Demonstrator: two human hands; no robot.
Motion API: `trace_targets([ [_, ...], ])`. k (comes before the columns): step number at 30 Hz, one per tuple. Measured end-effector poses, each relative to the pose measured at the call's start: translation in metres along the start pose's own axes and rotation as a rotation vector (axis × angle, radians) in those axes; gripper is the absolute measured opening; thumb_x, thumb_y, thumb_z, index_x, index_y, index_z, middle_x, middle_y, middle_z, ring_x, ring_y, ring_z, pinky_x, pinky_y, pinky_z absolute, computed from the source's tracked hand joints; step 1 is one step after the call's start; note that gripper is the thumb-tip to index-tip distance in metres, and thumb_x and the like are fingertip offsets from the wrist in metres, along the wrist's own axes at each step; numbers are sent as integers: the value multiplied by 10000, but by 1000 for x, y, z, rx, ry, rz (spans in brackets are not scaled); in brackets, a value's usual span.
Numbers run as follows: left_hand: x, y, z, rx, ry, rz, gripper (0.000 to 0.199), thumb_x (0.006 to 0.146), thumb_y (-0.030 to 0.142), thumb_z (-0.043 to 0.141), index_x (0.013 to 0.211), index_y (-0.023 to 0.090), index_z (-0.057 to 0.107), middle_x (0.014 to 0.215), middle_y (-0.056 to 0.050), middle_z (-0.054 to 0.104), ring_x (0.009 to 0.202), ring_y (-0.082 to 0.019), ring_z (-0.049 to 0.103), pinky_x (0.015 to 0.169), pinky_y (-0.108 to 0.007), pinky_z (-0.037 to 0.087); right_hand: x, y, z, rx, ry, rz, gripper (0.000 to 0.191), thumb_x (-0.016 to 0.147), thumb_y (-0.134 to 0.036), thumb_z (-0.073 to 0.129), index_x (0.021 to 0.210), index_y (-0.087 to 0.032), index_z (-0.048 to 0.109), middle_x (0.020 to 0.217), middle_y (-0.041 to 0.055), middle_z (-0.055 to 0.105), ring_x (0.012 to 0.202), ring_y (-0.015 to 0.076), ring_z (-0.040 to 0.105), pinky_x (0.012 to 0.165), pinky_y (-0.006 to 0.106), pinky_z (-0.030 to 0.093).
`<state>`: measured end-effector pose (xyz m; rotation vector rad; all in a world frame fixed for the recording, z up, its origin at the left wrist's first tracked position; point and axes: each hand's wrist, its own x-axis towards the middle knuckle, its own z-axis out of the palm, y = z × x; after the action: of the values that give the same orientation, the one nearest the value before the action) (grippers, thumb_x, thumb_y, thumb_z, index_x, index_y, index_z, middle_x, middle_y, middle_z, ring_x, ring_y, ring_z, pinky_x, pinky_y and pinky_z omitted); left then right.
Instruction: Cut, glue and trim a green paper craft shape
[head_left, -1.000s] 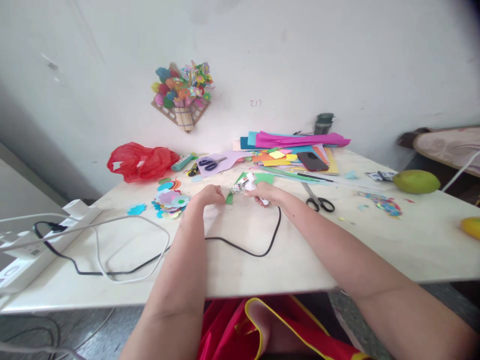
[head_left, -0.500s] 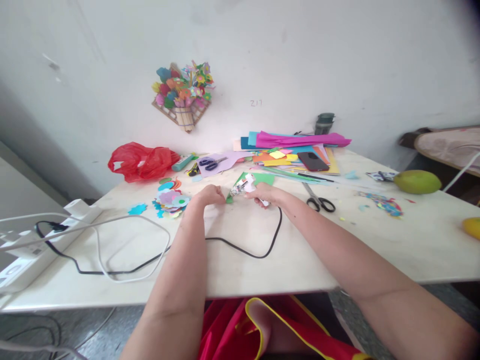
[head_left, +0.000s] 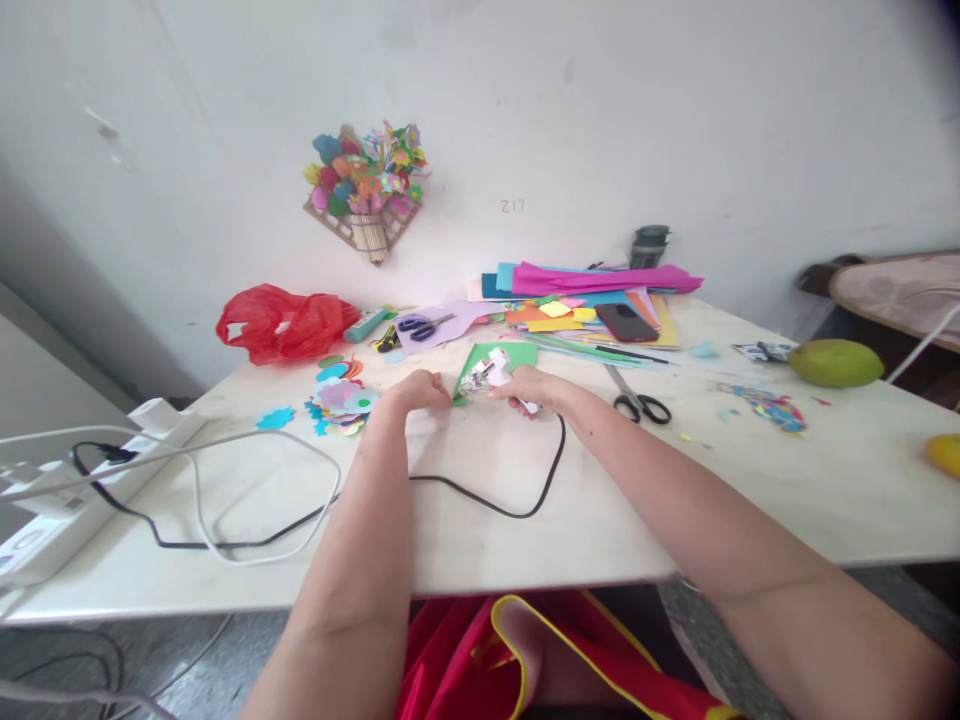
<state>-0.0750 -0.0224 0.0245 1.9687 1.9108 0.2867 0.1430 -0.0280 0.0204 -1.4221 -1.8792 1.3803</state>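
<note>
My right hand [head_left: 529, 388] is wrapped round a white hot glue gun [head_left: 497, 366], whose black cord runs back across the table. The gun's front part lies over a green sheet of paper [head_left: 519, 353]. At the sheet's near left corner, my left hand [head_left: 426, 390] is closed in a pinch with the paper's edge at its fingertips. The sheet's left side looks folded or lifted. My fingers and the gun hide part of it.
Paper cutouts [head_left: 343, 398] lie left of my hands, near a red plastic bag [head_left: 281, 322]. Black-handled scissors [head_left: 642, 408] are at right. Behind are purple-handled scissors [head_left: 424, 326], a phone [head_left: 627, 322] and coloured sheets [head_left: 600, 280]. A power strip [head_left: 112, 490] and a green fruit [head_left: 835, 363] flank the table.
The green paper has shifted slightly left, and more of its left side shows beside the glue gun. Both hands stay almost in the same place.
</note>
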Motion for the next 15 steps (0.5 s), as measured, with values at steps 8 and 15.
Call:
trace_targets([
  [8,6,-8,2,-24,-46,30,188,558,206,618,725,188,703,880,-19,701,877,-193,635,737,-204,463,-3,-2,0,-8,-17,12,255,702,-294,680,627,-167,472,395,-49,456,325,70,393,321,189,336],
  [15,9,-12,3,-29,-67,53,180,569,207,612,727,190,697,881,-13,698,896,-183,630,746,-191,453,-5,-2,0,-4,-37,0,253,690,-290,682,607,-165,478,387,-47,458,314,69,391,321,189,340],
])
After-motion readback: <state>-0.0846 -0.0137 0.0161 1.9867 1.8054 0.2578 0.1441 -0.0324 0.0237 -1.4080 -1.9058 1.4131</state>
